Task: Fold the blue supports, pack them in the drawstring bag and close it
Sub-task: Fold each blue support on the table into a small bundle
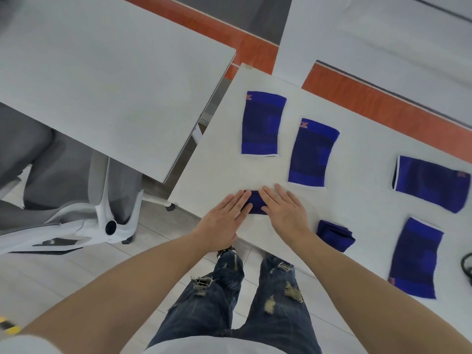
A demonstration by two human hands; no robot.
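Observation:
A folded blue support (255, 203) lies near the front left corner of the white table (219, 159). My left hand (224, 221) and my right hand (286, 213) press flat on it from either side, fingers straight. Another folded support (334, 235) sits just right of my right hand. Several unfolded blue supports lie flat: one at the far left (263, 123), one beside it (313, 154), one at the right (431, 182) and one at the near right (415, 259). No drawstring bag is in view.
A second white table (102, 80) stands to the left, with a grey office chair (63, 200) under it. A dark cable loop (467, 267) shows at the right edge. The floor has an orange stripe (255, 47).

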